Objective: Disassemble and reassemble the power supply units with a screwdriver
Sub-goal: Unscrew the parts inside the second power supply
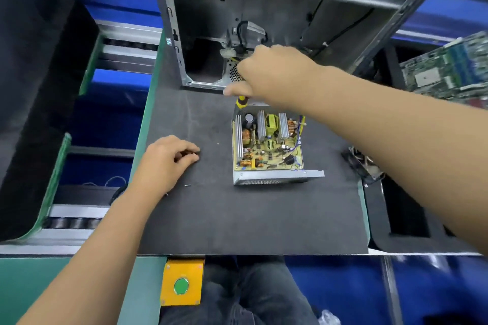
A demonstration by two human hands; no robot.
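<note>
An opened power supply unit (268, 149) lies on the dark mat (211, 214), its circuit board with coils and heat sinks exposed. My right hand (269, 74) reaches over its far end and grips a yellow-and-black screwdriver (242, 101), of which only part of the handle shows below the fist. My left hand (169, 158) rests on the mat to the left of the unit, fingers curled, pinching something small and dark at the fingertips. Two loose screws (187, 185) lie on the mat near it.
An open metal computer case (264, 21) stands at the back of the mat. A fan (363, 163) lies at the right edge, circuit boards (449, 68) beyond it. A yellow box with a green button (181, 282) sits at the front edge. A roller conveyor (87, 140) runs on the left.
</note>
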